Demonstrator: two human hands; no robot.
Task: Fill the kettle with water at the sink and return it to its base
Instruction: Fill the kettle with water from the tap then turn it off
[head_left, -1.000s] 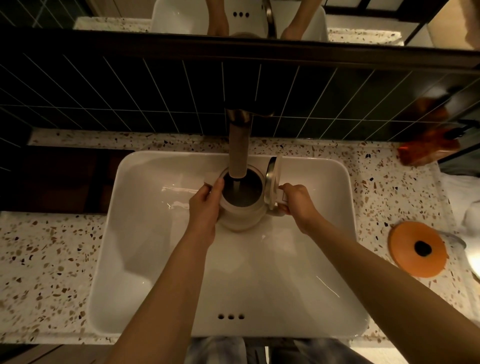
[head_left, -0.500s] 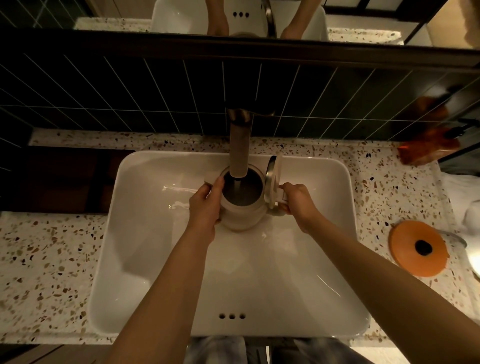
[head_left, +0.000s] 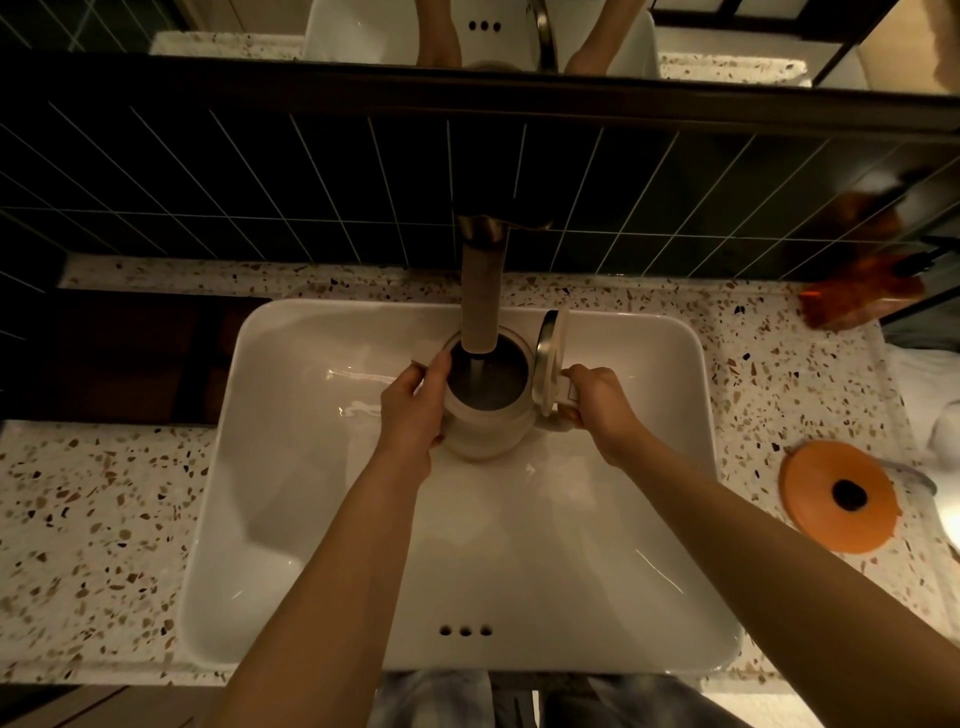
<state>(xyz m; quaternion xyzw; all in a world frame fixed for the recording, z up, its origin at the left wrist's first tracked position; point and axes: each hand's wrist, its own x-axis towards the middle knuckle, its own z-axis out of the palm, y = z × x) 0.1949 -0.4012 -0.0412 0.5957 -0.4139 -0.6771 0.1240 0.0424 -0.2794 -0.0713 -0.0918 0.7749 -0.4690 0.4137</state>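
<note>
- No brand or writing readable anywhere, the light is too dim.
- The kettle (head_left: 488, 410) is held over the sink (head_left: 322, 519) basin, right under the faucet (head_left: 482, 296), with its lid (head_left: 549, 364) flipped up on the right side.
- Left hand (head_left: 413, 410) is wrapped around the kettle's body; right hand (head_left: 597, 402) is clamped on its handle.
- Right of the sink, an orange disc (head_left: 839, 496) sits on the speckled counter (head_left: 93, 519), well apart from the kettle.
- The faucet spout pokes into the kettle's mouth, so there's not much room straight up; plenty of bare basin toward the near rim.
</note>
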